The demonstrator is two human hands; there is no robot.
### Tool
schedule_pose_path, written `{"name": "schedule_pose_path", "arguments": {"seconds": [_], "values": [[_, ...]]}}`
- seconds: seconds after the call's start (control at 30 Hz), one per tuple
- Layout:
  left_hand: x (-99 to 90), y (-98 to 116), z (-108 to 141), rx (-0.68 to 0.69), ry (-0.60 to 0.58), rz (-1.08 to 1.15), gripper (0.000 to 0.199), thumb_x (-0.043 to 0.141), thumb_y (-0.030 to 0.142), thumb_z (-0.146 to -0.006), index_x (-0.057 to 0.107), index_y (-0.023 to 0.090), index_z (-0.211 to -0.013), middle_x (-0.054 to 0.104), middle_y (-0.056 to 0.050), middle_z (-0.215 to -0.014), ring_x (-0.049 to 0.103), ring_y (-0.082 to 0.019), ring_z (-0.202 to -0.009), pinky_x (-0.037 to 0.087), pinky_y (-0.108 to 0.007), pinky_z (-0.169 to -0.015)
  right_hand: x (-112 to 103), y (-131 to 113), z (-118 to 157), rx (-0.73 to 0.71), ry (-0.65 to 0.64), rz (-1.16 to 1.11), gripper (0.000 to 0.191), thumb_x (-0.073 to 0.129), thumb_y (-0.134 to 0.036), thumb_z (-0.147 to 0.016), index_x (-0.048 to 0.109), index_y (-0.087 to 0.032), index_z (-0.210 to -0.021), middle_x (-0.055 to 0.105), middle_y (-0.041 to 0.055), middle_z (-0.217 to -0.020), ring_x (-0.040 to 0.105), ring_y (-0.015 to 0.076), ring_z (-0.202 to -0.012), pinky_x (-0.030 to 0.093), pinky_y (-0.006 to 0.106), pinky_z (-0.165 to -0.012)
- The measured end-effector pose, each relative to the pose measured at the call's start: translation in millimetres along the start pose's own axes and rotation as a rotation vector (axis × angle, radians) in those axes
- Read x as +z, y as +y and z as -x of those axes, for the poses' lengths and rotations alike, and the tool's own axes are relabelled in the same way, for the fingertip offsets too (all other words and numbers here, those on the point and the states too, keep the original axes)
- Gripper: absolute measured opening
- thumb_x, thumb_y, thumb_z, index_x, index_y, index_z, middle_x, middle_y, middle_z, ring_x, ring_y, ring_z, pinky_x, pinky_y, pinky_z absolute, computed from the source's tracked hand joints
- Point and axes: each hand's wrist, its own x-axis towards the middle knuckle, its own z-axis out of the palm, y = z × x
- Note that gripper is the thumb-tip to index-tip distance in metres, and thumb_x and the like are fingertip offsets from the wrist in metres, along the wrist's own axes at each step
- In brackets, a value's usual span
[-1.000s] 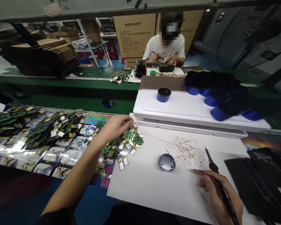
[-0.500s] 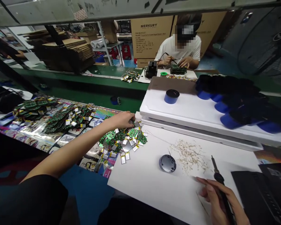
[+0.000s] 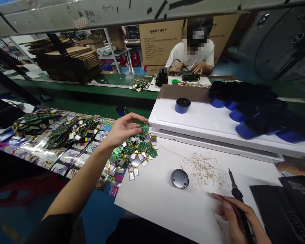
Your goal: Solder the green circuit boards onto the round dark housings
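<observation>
My left hand (image 3: 125, 128) pinches a small green circuit board (image 3: 145, 126) at the top of a heap of circuit boards with silver battery cells (image 3: 133, 156). The heap spreads over the left edge of a white work sheet (image 3: 152, 200). In my right hand (image 3: 240, 217) is a soldering iron (image 3: 236, 189), its tip pointing away from me over the sheet. Between the hands lies a round dark speaker part (image 3: 180, 178) with a thin wire standing up from it. Loose pale bits (image 3: 205, 169) are scattered beside it.
A white foam tray (image 3: 203, 123) behind the sheet carries several blue-and-black round units (image 3: 247, 130). Stacked circuit boards (image 3: 68, 132) lie to the left. Black material (image 3: 274, 210) lies at the right. A co-worker (image 3: 190, 54) sits across the green bench.
My left hand has risen from the heap and turned, and a circuit board now shows at its fingertips. My right hand and the soldering iron are almost unmoved.
</observation>
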Motion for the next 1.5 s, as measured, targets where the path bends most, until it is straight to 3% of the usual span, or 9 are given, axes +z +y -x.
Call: {"name": "schedule_pose_path", "arguments": {"seconds": [0.1, 0.3, 0.47, 0.7, 0.93, 1.07, 1.17, 1.37, 1.5], "values": [[34.4, -6, 5, -0.03, -0.083, 0.163, 0.035, 0.092, 0.03, -0.081, 0.069, 0.019, -0.106, 0.072, -0.011, -0.134, 0.074, -0.031, -0.121, 0.062, -0.042, -0.099, 2, 3, 2, -0.06, 0.018, 0.002, 0.037, 0.075, -0.055, -0.094, 0.074, -0.02, -0.107, 0.083, 0.007, -0.092, 0.074, 0.0171, -0.065, 0.062, 0.026, -0.062], [107.3, -22, 14, -0.07, -0.333, 0.319, 0.028, 0.082, 0.032, -0.094, 0.071, 0.022, -0.118, 0.069, -0.01, -0.128, 0.076, -0.025, -0.11, 0.062, -0.035, -0.091, 25, -17, 7, -0.428, 0.092, -0.165, 0.03, 0.078, -0.022, -0.092, 0.068, -0.02, -0.12, 0.083, 0.0125, -0.115, 0.082, 0.022, -0.082, 0.07, 0.04, -0.081], [136.7, -40, 21, -0.198, -0.323, 0.466, 0.034, 0.089, 0.027, -0.084, 0.073, 0.022, -0.112, 0.067, -0.005, -0.117, 0.07, -0.016, -0.096, 0.058, -0.029, -0.089, 67, -52, -1, -0.593, 0.067, -0.269, 0.046, 0.078, -0.008, -0.089, 0.059, -0.024, -0.128, 0.075, 0.0119, -0.135, 0.078, 0.0247, -0.117, 0.067, 0.049, -0.103], [142.8, -42, 32, -0.528, -0.204, 0.751, 0.036, 0.092, 0.02, -0.069, 0.062, 0.018, -0.089, 0.064, 0.002, -0.088, 0.064, -0.012, -0.083, 0.056, -0.026, -0.085, 101, -72, -13, -0.663, 0.072, -0.289, 0.048, 0.076, -0.004, -0.09, 0.058, -0.027, -0.128, 0.074, 0.0028, -0.107, 0.077, 0.0218, -0.115, 0.069, 0.048, -0.1], [136.2, -43, 33, -0.255, -0.32, 0.484, 0.032, 0.088, 0.021, -0.081, 0.061, 0.018, -0.098, 0.062, 0.001, -0.089, 0.059, -0.011, -0.081, 0.047, -0.021, -0.076, 99, -73, -23, -0.673, 0.111, -0.373, 0.051, 0.072, 0.002, -0.089, 0.06, -0.027, -0.13, 0.072, 0.0042, -0.112, 0.077, 0.0211, -0.11, 0.07, 0.046, -0.095], [133.1, -40, 33, -0.162, -0.437, 0.392, 0.035, 0.079, 0.021, -0.091, 0.065, 0.021, -0.122, 0.068, -0.004, -0.11, 0.065, -0.016, -0.097, 0.05, -0.026, -0.086, 96, -75, -23, -0.669, 0.054, -0.354, 0.053, 0.074, 0.0, -0.088, 0.059, -0.026, -0.132, 0.072, 0.0088, -0.126, 0.075, 0.0243, -0.119, 0.068, 0.051, -0.102], [133.6, -41, 33, -0.109, -0.448, 0.353, 0.035, 0.078, 0.018, -0.091, 0.068, 0.021, -0.124, 0.068, -0.007, -0.12, 0.064, -0.019, -0.113, 0.049, -0.028, -0.097, 93, -76, -23, -0.738, -0.01, -0.304, 0.061, 0.076, 0.0, -0.086, 0.057, -0.027, -0.137, 0.072, 0.0112, -0.132, 0.075, 0.0261, -0.123, 0.068, 0.052, -0.103], [134.8, -46, 32, -0.352, -0.385, 0.513, 0.042, 0.09, 0.027, -0.085, 0.056, 0.02, -0.109, 0.069, 0.001, -0.094, 0.066, -0.012, -0.082, 0.048, -0.025, -0.079, 88, -75, -26, -0.806, -0.163, -0.127, 0.068, 0.077, -0.004, -0.085, 0.052, -0.029, -0.144, 0.069, 0.0139, -0.14, 0.07, 0.031, -0.133, 0.063, 0.06, -0.109], [139.2, -46, 33, -0.41, -0.391, 0.563, 0.044, 0.093, 0.031, -0.082, 0.053, 0.018, -0.096, 0.07, 0.002, -0.087, 0.064, -0.01, -0.077, 0.045, -0.022, -0.074, 92, -72, -26, -0.826, -0.08, -0.125, 0.072, 0.083, -0.005, -0.084, 0.052, -0.029, -0.144, 0.071, 0.0127, -0.135, 0.074, 0.0285, -0.126, 0.067, 0.053, -0.103]]}}
